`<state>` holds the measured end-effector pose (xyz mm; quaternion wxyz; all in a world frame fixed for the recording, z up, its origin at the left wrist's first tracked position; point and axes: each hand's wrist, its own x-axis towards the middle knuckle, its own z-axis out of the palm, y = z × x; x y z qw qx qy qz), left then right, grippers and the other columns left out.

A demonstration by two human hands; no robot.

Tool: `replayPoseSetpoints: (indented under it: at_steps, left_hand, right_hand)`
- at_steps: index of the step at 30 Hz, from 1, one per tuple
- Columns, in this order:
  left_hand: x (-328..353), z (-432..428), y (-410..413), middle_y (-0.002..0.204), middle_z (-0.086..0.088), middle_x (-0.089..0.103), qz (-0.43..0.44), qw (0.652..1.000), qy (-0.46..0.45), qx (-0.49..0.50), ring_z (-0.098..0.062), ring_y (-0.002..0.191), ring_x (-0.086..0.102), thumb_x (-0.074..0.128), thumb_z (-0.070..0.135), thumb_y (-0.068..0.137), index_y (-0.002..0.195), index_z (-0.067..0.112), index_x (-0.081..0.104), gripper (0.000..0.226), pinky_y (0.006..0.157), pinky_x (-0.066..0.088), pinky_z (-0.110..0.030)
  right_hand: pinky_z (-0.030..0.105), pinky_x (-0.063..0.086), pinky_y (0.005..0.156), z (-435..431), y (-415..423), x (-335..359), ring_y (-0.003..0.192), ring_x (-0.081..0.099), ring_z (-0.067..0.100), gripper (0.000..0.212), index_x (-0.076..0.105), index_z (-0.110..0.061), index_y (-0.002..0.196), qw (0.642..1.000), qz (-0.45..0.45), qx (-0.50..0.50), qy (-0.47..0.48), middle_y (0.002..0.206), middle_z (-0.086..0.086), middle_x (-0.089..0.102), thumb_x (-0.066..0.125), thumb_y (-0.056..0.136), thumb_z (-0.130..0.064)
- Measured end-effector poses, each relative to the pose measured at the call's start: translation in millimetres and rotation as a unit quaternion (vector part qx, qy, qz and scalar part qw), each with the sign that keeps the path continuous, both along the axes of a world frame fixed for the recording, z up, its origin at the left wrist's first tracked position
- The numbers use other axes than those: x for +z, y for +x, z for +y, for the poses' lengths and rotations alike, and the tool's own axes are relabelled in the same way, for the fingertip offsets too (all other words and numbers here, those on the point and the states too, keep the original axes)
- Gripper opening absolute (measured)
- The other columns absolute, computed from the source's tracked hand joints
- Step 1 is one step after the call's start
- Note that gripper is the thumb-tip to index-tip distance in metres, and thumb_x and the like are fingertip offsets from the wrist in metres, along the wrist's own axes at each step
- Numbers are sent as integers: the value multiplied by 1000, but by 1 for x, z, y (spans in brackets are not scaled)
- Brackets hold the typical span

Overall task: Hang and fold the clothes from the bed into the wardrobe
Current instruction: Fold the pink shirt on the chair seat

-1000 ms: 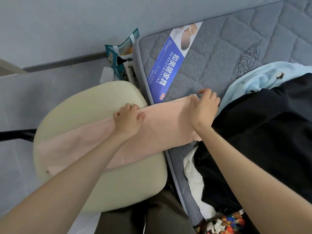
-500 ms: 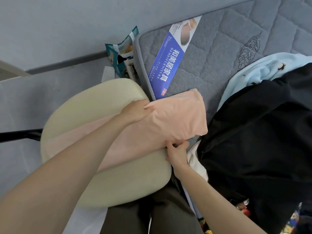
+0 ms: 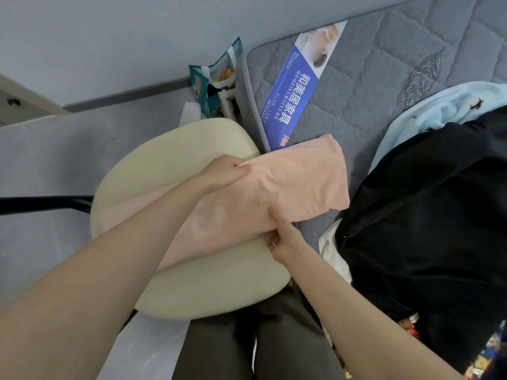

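The left grip [image 3: 223,174] is closed on the far edge of the folded pink garment [image 3: 296,185], fingers curled over the cloth. The right grip [image 3: 284,241] pinches the near edge, its index finger laid on top and the other fingers tucked beneath. The garment lies across a cream chair seat [image 3: 170,149], its right end reaching onto the grey quilted mattress [image 3: 362,78] just below a blue label [image 3: 299,86]. To its right, a black garment [image 3: 428,220] is piled on the mattress over a light blue one [image 3: 428,111], with white cloth [image 3: 330,248] showing at its edge.
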<state>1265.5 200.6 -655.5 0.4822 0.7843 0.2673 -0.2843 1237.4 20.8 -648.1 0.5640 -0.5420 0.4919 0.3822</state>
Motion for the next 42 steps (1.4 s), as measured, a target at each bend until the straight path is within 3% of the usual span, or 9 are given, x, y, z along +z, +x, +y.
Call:
replayPoseSetpoints:
  at_steps: [6,12,14,19,24,28,33,37,42]
  left_hand:
    - [50,20,-11,73,-6,38,-12,993,-69,93,-18,71,34,51,21,96,68,16,43,29,58,24,-29]
    - [110,49,-30,107,-15,63,-62,915,-177,356,-30,102,57,56,25,87,109,6,65,31,97,44,-48]
    - [131,61,-38,108,-16,59,-109,899,-167,391,-28,100,52,59,32,80,111,2,62,43,91,43,-48]
    - [183,91,-52,86,-6,49,-207,828,-153,498,-19,83,41,65,28,89,81,15,57,18,73,33,-33]
    - [229,116,-54,71,-1,49,-286,763,-163,556,-11,63,45,69,17,87,69,16,48,27,56,35,-25]
    - [245,125,-59,71,2,58,-334,727,-170,575,-10,64,53,70,5,81,76,16,45,28,57,39,-25]
    - [216,107,-77,121,-3,53,-274,762,-122,574,-12,93,58,70,22,84,121,23,46,44,68,51,-26]
    - [166,70,-108,109,-5,59,-193,819,-64,536,-15,87,58,69,19,87,119,21,53,36,64,48,-19]
    - [111,8,-156,114,-6,64,-109,892,-62,435,-11,91,56,60,6,91,116,16,63,28,65,43,-8]
  right_hand:
    - [33,46,99,6,18,34,109,58,12,27,55,-25,116,981,-160,91,68,121,-5,62,62,91,-18]
    - [31,50,93,34,60,95,115,60,18,43,52,-10,132,922,-288,222,131,126,6,63,61,90,-10]
    - [25,52,80,53,73,120,103,64,16,38,55,-7,126,902,-315,261,137,118,8,67,63,88,-7]
    - [15,51,69,117,97,182,83,66,0,30,61,-19,107,838,-386,353,153,97,-6,70,65,84,-1]
    - [19,52,81,161,110,230,94,62,4,34,59,-21,111,772,-476,392,155,106,-5,67,62,85,0]
    - [9,48,71,167,106,245,79,60,-9,32,59,-27,100,755,-492,408,149,93,-14,65,56,85,2]
    - [1,42,58,151,91,228,70,59,-17,17,60,-20,103,779,-436,427,142,92,-16,65,57,90,-10]
    - [13,46,64,117,68,179,81,62,2,23,65,-17,100,789,-364,491,53,92,-9,68,61,91,-38]
    - [27,38,64,61,25,107,81,51,20,27,53,-4,90,787,-228,570,-55,92,6,54,63,89,-29]
